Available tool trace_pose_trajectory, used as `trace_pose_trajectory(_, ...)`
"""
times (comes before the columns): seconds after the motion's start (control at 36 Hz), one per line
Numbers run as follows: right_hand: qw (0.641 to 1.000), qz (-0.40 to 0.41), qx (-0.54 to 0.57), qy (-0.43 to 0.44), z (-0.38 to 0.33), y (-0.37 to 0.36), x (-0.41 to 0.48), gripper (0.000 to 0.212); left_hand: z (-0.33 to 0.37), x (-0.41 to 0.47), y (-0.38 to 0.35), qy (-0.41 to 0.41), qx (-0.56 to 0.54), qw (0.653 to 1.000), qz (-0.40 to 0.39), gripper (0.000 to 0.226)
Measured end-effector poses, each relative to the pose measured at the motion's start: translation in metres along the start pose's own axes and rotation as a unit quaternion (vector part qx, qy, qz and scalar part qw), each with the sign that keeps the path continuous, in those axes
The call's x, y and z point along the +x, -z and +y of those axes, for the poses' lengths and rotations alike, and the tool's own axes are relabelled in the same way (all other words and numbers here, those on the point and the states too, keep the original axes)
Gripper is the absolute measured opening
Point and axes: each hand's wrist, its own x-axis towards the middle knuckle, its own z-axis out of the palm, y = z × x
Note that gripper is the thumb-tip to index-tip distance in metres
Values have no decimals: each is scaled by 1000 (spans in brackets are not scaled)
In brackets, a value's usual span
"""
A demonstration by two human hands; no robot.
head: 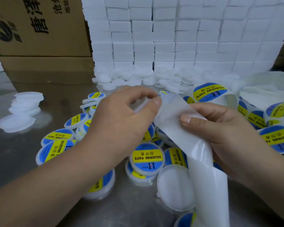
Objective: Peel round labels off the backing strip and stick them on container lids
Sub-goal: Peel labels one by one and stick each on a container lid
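Note:
My left hand (121, 115) grips a bare white lid (138, 104) edge-on, its thumb touching the top of the white backing strip (202, 163). My right hand (220, 126) holds that strip with its thumb pressed on the face; the strip runs down to the bottom edge and loops back behind. On the looped part sits a round blue and yellow "SOLDERING PASTE" label (209, 91). Several labelled lids (147, 158) lie under and around my hands on the metal table (15, 153). A bare white lid (175, 187) lies near the strip.
A short stack of plain white lids (25, 104) stands at the left. A heap of unlabelled lids (138, 77) lies before a wall of stacked white boxes (179, 33). A cardboard carton (39, 33) stands at back left, a white plastic bag (267, 86) at right.

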Motion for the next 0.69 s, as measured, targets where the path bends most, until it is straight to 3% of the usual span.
trace_pose_trajectory(0.22,998,46,15,35,2,2,3,21,-6,18,15,68,-75,980,172,21)
trace_pose_trajectory(0.28,996,68,-1,53,3,4,4,37,-8,20,17,80,-88,974,195,21)
trace_pose_trajectory(0.31,995,83,-27,56,4,4,5,51,-7,20,17,79,-91,974,191,21)
trace_pose_trajectory(0.36,986,111,-104,67,8,7,5,60,-5,15,12,63,-85,981,160,21)
trace_pose_trajectory(0.44,967,128,-182,124,9,8,5,54,-1,6,6,23,-63,992,110,22)
trace_pose_trajectory(0.56,947,133,-211,201,6,6,2,33,-2,2,7,-39,-10,994,98,13)
trace_pose_trajectory(0.69,959,102,-182,190,3,0,-3,30,-2,-1,7,-66,23,993,100,15)
